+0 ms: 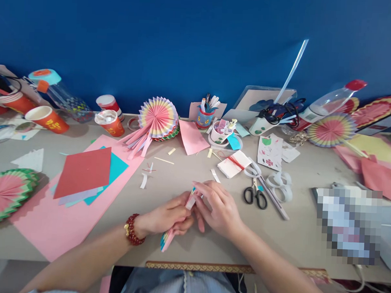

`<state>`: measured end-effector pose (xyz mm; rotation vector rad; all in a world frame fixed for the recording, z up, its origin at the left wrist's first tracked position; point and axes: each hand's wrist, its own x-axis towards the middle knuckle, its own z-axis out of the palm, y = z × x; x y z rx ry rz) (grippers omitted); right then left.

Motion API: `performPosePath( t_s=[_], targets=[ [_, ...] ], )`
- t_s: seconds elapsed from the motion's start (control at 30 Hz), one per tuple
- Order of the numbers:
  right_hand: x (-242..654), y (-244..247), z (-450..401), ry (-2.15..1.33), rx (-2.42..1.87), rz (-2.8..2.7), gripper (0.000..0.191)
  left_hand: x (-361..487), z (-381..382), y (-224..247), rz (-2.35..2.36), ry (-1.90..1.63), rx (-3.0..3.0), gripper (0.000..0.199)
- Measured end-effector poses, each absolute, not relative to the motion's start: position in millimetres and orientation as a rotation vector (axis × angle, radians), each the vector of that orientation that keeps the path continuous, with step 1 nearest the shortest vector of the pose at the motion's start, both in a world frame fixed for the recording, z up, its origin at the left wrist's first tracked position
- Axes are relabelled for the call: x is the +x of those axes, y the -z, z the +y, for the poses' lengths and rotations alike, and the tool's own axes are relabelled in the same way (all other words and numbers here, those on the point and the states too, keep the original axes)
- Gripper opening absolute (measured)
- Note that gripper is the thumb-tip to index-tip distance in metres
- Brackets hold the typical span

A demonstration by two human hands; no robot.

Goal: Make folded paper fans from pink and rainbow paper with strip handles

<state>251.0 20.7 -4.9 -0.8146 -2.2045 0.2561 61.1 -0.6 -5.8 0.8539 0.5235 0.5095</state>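
Note:
A bundle of pleated paper [168, 239], pink with blue and yellow edges, is pressed into a narrow strip above the front of the table. My left hand [169, 214], with a red bead bracelet on its wrist, is wrapped round the bundle's middle. At the upper end, the fingers of my right hand [218, 208] pinch around the paper; a whitish piece shows there, its kind unclear. Black-handled scissors [255, 195] lie to the right of my hands. Beyond them is a white packet with red thread [234, 163].
Red and teal sheets [84, 172] lie on large pink paper [92, 215] at left. Finished paper rosettes [158, 117] stand at the back, with cups [110, 123] and a pen holder [205, 116]. Tape rolls [280, 184] and a blurred phone [345, 226] are at right.

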Motion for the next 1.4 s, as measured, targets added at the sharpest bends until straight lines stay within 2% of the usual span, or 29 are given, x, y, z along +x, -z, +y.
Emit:
performPosePath(
  t_s=[0.13, 0.23, 0.33, 0.43, 0.5, 0.63, 0.87, 1.03, 1.4],
  targets=[
    [255.5, 4.8, 22.9, -0.247, -0.861, -2.155, 0.056, 59.8, -1.6, 7.9, 0.509, -0.532, 0.878, 0.012],
    [258.0, 6.9, 26.6, -0.57, -0.955, -2.033, 0.06, 58.3, -1.2, 9.7, 0.52, -0.521, 0.894, 0.024],
    [257.9, 8.4, 28.8, -0.947, -0.946, -1.939, 0.056, 57.5, -1.5, 12.6, 0.595, -0.544, 1.006, 0.021],
    [256.5, 6.5, 28.3, -1.156, -0.923, -1.825, 0.053, 58.2, -3.0, 14.0, 0.691, -0.577, 1.116, 0.036],
    [255.7, 4.2, 27.3, -1.238, -0.906, -1.772, 0.051, 58.9, -3.7, 13.5, 0.728, -0.577, 1.159, 0.038],
    [255.2, 2.3, 25.3, -1.135, -0.934, -1.754, 0.042, 59.5, -2.4, 12.7, 0.764, -0.604, 1.224, 0.037],
    [255.8, 3.8, 25.8, -1.136, -0.922, -1.712, 0.041, 58.5, 0.2, 16.2, 0.848, -0.579, 1.244, 0.038],
    [257.5, 6.5, 33.2, -1.233, -0.961, -1.609, 0.036, 59.4, -0.8, 20.7, 0.814, -0.559, 1.169, 0.038],
    [261.9, 8.3, 37.8, -1.068, -1.052, -1.595, 0.025, 54.9, 2.5, 15.0, 0.679, -0.501, 1.003, 0.038]
  ],
)
